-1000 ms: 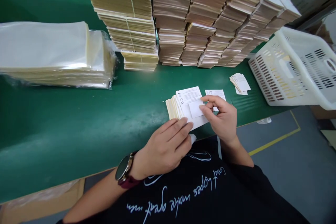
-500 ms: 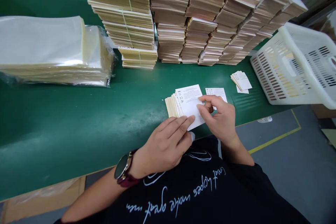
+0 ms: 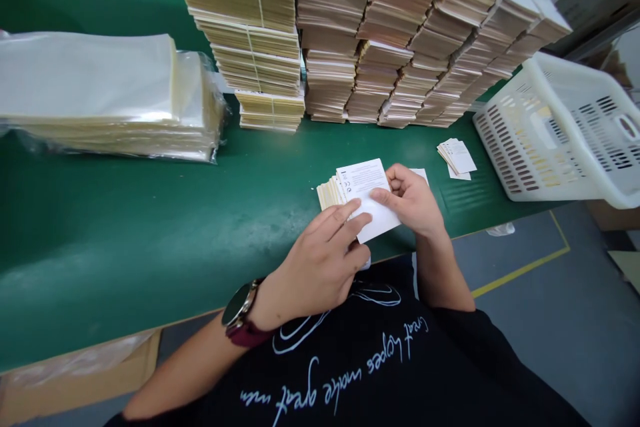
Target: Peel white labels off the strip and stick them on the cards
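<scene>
- The left hand [image 3: 320,260] lies near, its fingers together and flat, the tips pressing the near edge of the card [image 3: 364,188].
- The right hand [image 3: 413,200] has slid left onto the card's right edge. Its thumb is on top and its fingers are curled, clamped on the card.
- A second ago the right hand pinched a small white piece over the card; that piece no longer shows.
- The card tops a fanned stack [image 3: 327,192] at the near edge of the table [image 3: 150,213].
- The sheet [image 3: 423,174] to the right is now mostly hidden.
</scene>
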Motion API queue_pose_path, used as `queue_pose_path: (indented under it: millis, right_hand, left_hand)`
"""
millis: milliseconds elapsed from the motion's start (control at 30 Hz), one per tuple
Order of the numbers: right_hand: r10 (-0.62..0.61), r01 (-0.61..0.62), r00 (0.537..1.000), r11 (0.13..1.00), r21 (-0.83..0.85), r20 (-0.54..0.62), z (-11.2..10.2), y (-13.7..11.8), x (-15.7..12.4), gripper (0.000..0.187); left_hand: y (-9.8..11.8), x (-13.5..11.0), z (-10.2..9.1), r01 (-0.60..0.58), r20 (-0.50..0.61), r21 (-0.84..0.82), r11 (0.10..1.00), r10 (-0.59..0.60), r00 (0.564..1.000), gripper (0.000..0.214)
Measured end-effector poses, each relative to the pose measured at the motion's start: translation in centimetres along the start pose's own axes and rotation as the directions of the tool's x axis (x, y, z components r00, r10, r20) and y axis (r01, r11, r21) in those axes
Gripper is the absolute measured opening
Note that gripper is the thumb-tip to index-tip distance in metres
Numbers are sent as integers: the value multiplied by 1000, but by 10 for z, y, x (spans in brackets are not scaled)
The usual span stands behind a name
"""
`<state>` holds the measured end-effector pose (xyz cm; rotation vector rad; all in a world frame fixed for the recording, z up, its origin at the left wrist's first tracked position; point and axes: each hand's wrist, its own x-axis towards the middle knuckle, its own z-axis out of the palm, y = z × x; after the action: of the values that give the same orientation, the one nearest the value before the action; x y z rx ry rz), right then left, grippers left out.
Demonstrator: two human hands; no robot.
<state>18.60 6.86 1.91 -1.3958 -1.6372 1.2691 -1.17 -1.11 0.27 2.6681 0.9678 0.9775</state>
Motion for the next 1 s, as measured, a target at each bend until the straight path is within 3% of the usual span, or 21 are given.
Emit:
queue_pose_path:
  millis: [67,133,267,533,633,700,767,867,933,1000]
  right_hand:
    - [53,-60,997,985,163,49,2,3,3,45]
    - [75,-86,995,979,183,65,1,3,4,46]
    - [-17,18,999,1000,21,-46,-7,0,4,42]
    - [-80,82,994,996,27,-74,-7,1,2,31]
    - [-184,151,956,976,-154,-230,-22,3,-3,27]
    - [-239,139,912,945,-297,-333,-40,11,-5,28]
    - [-251,63,896,889,-454,-366,-60,23,-7,26]
    - [-332,-22,852,749,-662,-405,-70,39,-19,20]
    - [-438,68,790,757,-649,-429,-57,38,-36,21]
    - [-516,300,786,799,-520,-340,-35,26,-57,23]
  left_hand:
    - [0,1,0,4,-2,-1,1000,-4,1000,11]
    - [0,0,0,1,9,-9,1000,-1,1000,11]
    - [-1,-1,0,-9,17,-18,1000,9,1000,11]
    - [-1,-2,1,-24,18,5,1000,24,1000,10]
    - [0,-2,1,-17,6,-4,1000,17,1000,9]
    - [0,-4,1,-31,-48,-28,999,30,998,8]
    - [0,-6,0,-43,-168,-58,997,32,985,8]
    - [-1,-8,-2,-6,-336,-76,997,-20,942,20]
    - [-2,-8,-5,28,-387,-84,996,-59,920,22]
    - [0,-5,-8,46,-422,-110,993,-89,902,19]
